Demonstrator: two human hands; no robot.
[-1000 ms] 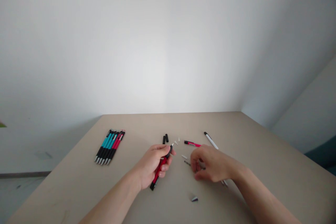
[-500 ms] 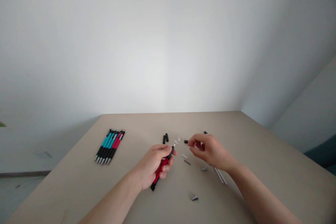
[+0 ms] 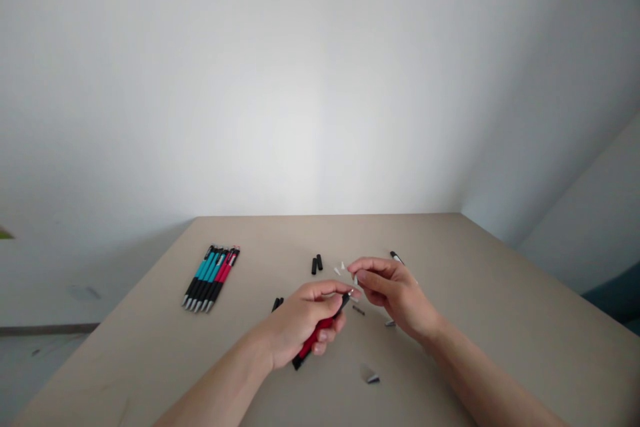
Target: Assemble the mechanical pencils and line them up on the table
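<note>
Evidently light, the red-and-black pen (image 3: 309, 345) slants over the near middle of the desk (image 3: 440, 240), clasped in the left hand (image 3: 305, 313), its slim tip (image 3: 351, 292) pointing far and right. Its barrel looks stiff and perhaps slick, so the black section (image 3: 345, 300) behind the tip seems the surest hold; the tip itself is probably delicate. Just beside it, the right hand (image 3: 387, 283) pinches a small white piece (image 3: 355, 278) between thumb and forefinger, likely hard, nearly weightless and easily dropped.
</note>
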